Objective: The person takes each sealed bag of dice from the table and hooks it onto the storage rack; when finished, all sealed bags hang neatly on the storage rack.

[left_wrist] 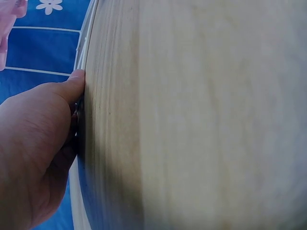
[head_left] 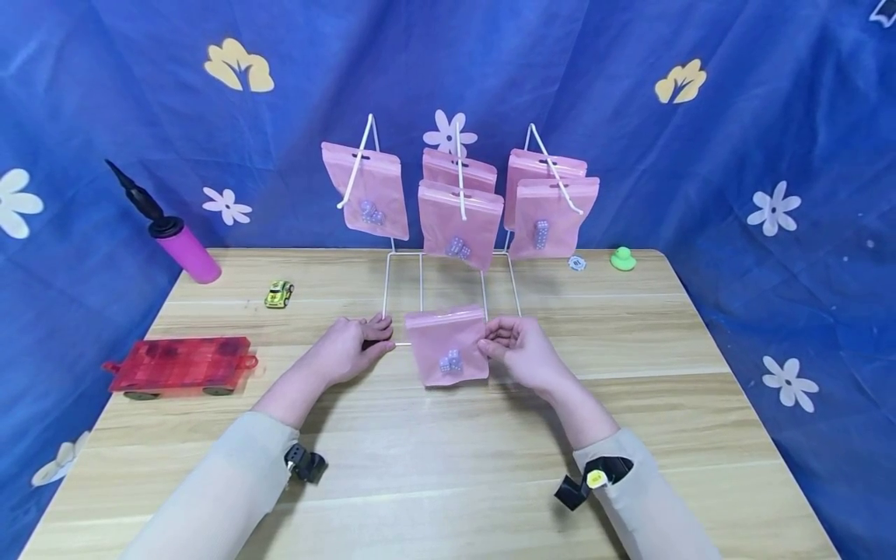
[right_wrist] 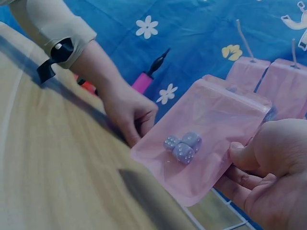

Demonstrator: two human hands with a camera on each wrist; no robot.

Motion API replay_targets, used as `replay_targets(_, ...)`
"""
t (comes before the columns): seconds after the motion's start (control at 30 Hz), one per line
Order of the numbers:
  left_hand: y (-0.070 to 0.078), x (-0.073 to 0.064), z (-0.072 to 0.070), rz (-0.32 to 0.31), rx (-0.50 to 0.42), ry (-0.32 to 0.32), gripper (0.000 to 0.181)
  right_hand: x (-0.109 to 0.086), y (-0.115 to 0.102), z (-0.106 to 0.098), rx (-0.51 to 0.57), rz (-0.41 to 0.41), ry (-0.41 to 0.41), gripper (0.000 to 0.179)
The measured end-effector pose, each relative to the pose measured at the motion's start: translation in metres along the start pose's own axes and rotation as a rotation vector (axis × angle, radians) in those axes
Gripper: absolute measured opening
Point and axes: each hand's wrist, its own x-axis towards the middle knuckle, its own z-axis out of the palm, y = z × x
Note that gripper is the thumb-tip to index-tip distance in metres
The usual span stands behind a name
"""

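In the head view my right hand [head_left: 526, 354] pinches the right edge of a pink zip bag [head_left: 437, 330] between thumb and fingers. Dice [head_left: 451, 361] show through its front; the right wrist view has the bag [right_wrist: 211, 105] up close, tilted over the base wires. My left hand [head_left: 352, 348] grips the front left corner of the white wire rack [head_left: 387, 284], thumb and fingers at the base wire. More pink bags hang from the rack's prongs: one bag [head_left: 374, 183] on the left, two on the middle prong [head_left: 459, 171], two on the right prong [head_left: 556, 171].
Left on the wooden table [head_left: 420, 482] are a red toy trailer [head_left: 182, 365], a small yellow-green toy car [head_left: 279, 294] and a pink hand pump [head_left: 189, 253]. At the back right sit a green toy duck [head_left: 622, 259] and a round chip [head_left: 577, 263]. Blue curtain [head_left: 595, 62] surrounds the table.
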Motion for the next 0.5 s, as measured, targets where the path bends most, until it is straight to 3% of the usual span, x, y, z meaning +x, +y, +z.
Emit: replay_targets(0.5,0.001,0.0,-0.002,-0.032,-0.007,-0.028,0.039,0.009,-0.05,-0.001,0.046,-0.135,0.043,0.008)
